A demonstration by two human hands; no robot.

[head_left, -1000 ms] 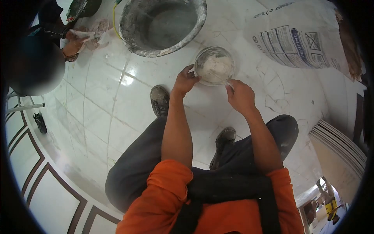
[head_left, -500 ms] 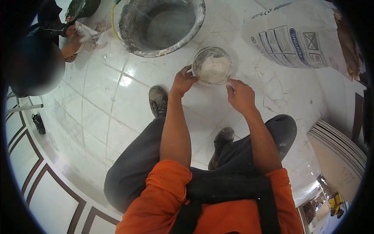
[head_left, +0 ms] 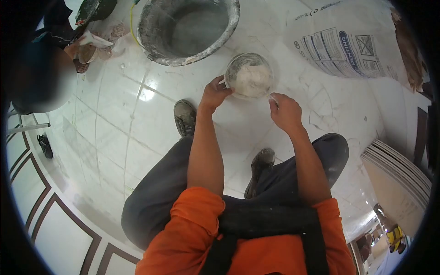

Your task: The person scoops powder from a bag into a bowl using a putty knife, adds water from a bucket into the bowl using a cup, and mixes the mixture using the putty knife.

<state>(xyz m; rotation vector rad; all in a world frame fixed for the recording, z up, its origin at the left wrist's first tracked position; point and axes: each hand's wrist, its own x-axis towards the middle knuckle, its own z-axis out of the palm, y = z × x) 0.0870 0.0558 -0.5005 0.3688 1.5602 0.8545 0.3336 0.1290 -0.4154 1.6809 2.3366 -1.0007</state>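
Note:
A round, see-through tub [head_left: 231, 72] with a heap of off-white powder [head_left: 255, 80] in it is in front of me on the tiled floor. My left hand [head_left: 215, 95] grips its left rim, thumb on the near edge. At the lower right of the tub, my right hand [head_left: 286, 112] is closed in a pinch. A small pale bit shows between its thumb and finger, too small to name. It is close to the rim; whether it touches is hard to tell.
A large, stained mixing basin [head_left: 188, 60] stands beyond the tub. A big printed sack [head_left: 339, 50] lies at the far right, stacked boards [head_left: 396, 169] below it. At the left, another person's hand [head_left: 73, 49] is near a crumpled plastic bag [head_left: 95, 40].
My right hand has shifted slightly right, away from the tub's rim. My left hand keeps its grip on the tub. The other person's hands have moved at the bag.

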